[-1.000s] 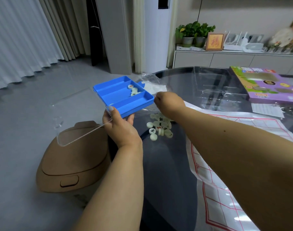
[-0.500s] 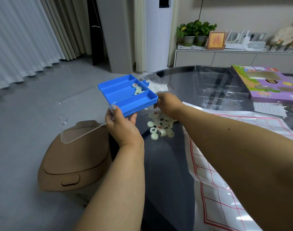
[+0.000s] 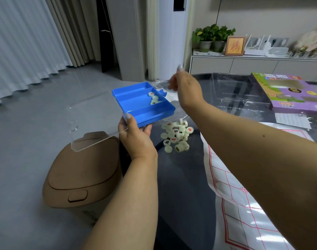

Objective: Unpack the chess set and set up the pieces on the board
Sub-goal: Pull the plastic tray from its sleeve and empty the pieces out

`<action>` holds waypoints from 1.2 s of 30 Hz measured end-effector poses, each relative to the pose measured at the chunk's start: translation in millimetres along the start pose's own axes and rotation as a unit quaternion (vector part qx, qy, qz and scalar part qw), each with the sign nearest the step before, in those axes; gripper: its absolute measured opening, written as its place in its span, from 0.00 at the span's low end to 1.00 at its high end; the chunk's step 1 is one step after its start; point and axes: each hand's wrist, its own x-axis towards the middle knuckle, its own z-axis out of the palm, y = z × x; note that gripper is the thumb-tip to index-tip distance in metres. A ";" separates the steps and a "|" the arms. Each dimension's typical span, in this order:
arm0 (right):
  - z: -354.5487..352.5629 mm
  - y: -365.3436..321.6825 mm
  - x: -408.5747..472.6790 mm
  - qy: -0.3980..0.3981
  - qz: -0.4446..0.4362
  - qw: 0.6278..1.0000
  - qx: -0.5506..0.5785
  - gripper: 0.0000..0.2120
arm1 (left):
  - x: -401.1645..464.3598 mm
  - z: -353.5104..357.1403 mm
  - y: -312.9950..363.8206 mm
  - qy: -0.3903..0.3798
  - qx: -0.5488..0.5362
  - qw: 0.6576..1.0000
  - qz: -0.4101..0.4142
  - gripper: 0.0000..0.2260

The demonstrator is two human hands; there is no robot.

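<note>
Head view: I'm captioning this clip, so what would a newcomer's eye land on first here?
Probably the bright blue tray, held up by the left hand over the table's edge, a few pieces still in it. Next, the heap of pale round chess pieces on the dark glass table just below. The right hand is raised beyond the tray.

Blue case [image 3: 145,107]: opaque plastic, showing a smooth satin finish; hinged lid [image 3: 94,120] showing as clear plastic. Pieces [image 3: 175,135]: pale, glossy. Table [image 3: 183,177]: dark glass, reflecting. Board sheet [image 3: 244,204]: white glossy film, wrinkling. Box [image 3: 289,94]: printed cardboard.
</note>
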 end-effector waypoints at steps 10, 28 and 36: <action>10.7 -4.2 -20.3 -0.195 -0.074 0.971 -0.118 0.31 | -0.7 -0.1 -1.2 -0.020 -0.015 1.000 -0.007 0.14; 13.8 -14.4 -11.0 -0.242 -0.112 0.898 -0.349 0.31 | -0.8 1.7 -1.5 -0.054 -0.021 0.998 -0.032 0.15; 17.9 -17.4 -20.6 -0.287 -0.032 0.947 -0.137 0.31 | 0.6 0.7 -3.1 -0.055 -0.010 0.998 -0.031 0.15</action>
